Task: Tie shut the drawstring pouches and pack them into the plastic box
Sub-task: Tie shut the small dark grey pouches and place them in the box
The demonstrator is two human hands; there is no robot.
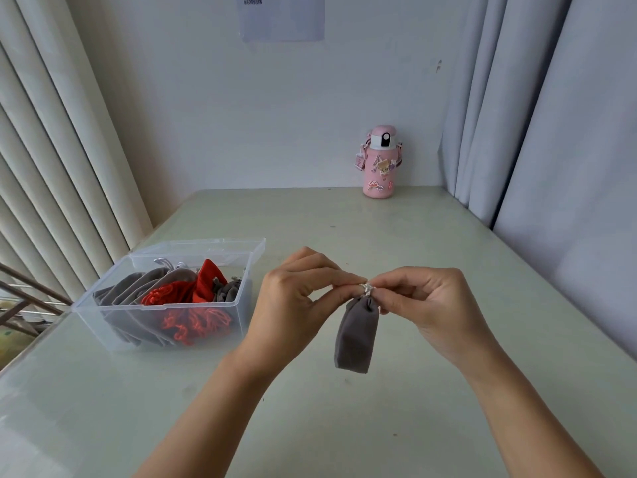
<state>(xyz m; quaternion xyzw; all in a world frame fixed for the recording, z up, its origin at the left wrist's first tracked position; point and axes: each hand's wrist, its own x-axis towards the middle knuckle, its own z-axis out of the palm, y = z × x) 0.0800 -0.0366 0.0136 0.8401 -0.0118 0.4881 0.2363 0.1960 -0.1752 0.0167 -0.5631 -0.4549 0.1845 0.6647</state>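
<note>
Together, left hand (293,300) and right hand (432,305) pinch one hanging grey pouch (356,336).

Room setting. A pale green, glossy tabletop (344,236) runs back to a plain white wall (206,115), which bears a pale rectangular paper sheet (282,22) with a printed code at its top edge. Cream pleated curtains (51,150) hang at left, grey-blue curtains (551,115) at right. A pink cylindrical bottle with stickers (378,167) stands upright at the table's far edge, near the right curtains. Light is soft and even.
</note>
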